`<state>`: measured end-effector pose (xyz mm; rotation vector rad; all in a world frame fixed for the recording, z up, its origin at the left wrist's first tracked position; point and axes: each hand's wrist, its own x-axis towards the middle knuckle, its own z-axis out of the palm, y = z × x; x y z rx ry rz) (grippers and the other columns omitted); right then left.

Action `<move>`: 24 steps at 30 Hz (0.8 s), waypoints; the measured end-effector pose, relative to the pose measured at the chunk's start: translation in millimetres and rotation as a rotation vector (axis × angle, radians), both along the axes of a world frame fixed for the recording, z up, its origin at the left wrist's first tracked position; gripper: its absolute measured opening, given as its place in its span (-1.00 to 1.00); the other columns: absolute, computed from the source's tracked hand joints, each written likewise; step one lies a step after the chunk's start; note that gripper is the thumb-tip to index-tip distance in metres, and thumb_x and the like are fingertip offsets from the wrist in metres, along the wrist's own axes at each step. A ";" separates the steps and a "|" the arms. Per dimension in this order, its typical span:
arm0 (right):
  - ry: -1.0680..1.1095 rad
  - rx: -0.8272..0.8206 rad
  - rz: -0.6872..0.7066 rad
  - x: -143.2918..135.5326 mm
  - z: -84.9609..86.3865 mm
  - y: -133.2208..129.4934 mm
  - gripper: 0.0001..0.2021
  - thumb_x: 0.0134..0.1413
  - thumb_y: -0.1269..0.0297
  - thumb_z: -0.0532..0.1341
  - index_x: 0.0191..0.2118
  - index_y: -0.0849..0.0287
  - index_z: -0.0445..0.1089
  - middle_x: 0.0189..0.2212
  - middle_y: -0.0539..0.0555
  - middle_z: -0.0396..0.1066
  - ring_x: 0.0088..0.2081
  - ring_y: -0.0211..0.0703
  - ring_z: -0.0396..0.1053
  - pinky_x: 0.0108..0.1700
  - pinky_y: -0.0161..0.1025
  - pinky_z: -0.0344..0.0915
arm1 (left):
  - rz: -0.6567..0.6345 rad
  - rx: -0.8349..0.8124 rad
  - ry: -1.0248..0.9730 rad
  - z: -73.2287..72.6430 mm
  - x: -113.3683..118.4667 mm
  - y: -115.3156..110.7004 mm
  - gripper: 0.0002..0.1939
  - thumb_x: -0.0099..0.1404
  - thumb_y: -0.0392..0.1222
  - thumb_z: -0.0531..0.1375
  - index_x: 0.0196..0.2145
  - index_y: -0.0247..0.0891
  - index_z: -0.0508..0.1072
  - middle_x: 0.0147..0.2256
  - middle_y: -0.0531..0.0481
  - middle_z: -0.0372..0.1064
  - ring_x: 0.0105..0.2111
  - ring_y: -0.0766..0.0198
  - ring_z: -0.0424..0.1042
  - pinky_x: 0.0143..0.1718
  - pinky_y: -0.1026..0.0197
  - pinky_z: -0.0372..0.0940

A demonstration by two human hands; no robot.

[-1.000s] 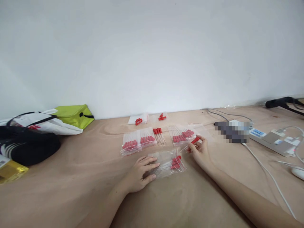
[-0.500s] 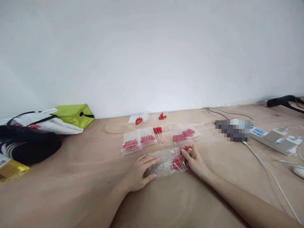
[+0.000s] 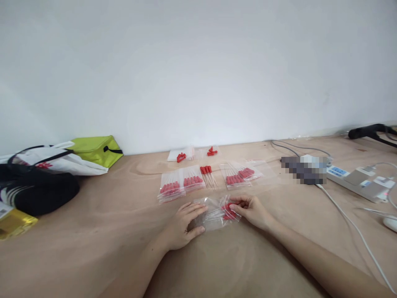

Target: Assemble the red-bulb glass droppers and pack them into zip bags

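A clear zip bag (image 3: 214, 225) lies flat on the table in front of me, with several red-bulbed droppers (image 3: 228, 216) inside, their thin clear stems pointing left. My left hand (image 3: 187, 221) rests on the bag's left end with its fingers spread. At the bag's right end, my right hand (image 3: 249, 210) pinches a dropper by its red bulb between thumb and fingers; how far its stem reaches into the bag is hard to make out. Just beyond are three loose droppers (image 3: 206, 170), side by side with their pale tips towards me.
Filled zip bags (image 3: 169, 191) stand behind left, and more filled bags (image 3: 235, 178) behind right. Smaller piles of red bulbs (image 3: 181, 157) lie by the wall. A power strip (image 3: 356, 182) with cables is at right; a black cap (image 3: 43, 190) and green bag (image 3: 96, 150) are at left.
My right hand has moved left and slightly nearer with the dropper, bringing its red bulb over the others in the bag. My left hand has stayed in place.
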<state>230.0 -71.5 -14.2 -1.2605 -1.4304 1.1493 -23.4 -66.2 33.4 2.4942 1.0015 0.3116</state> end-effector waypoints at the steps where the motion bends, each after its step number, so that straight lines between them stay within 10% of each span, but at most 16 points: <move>1: 0.019 -0.018 0.003 0.2 -0.2 -0.2 -0.68 -0.21 0.08 0.27 -0.31 0.17 0.45 -0.48 0.04 0.44 -0.51 -0.24 0.31 -0.45 -0.27 0.25 | 0.002 -0.001 0.001 0.4 0.2 -0.2 -0.50 0.20 -0.13 0.11 0.10 -0.06 0.16 0.10 0.01 0.15 0.11 0.12 0.07 0.12 -0.06 -0.06; 9: -0.086 0.042 0.006 -4.6 6.9 2.2 -0.77 -0.12 0.15 0.20 -0.56 0.22 0.36 -0.62 -0.03 0.33 -0.56 -0.32 0.24 -0.49 -0.34 0.17 | 0.013 0.004 0.006 -0.3 0.6 -0.6 -0.52 0.20 -0.14 0.11 0.09 -0.10 0.17 0.09 -0.01 0.16 0.11 0.13 0.08 0.13 -0.04 -0.06; 24: 0.339 -0.203 0.015 1.3 20.2 -1.3 -0.67 -0.32 0.11 0.34 -0.37 0.19 0.41 -0.44 0.02 0.44 -0.45 -0.27 0.37 -0.34 -0.28 0.30 | -0.008 0.023 0.032 -1.3 0.1 0.7 -0.52 0.20 -0.13 0.13 0.09 -0.08 0.18 0.11 -0.02 0.12 0.12 0.11 0.06 0.12 -0.08 -0.06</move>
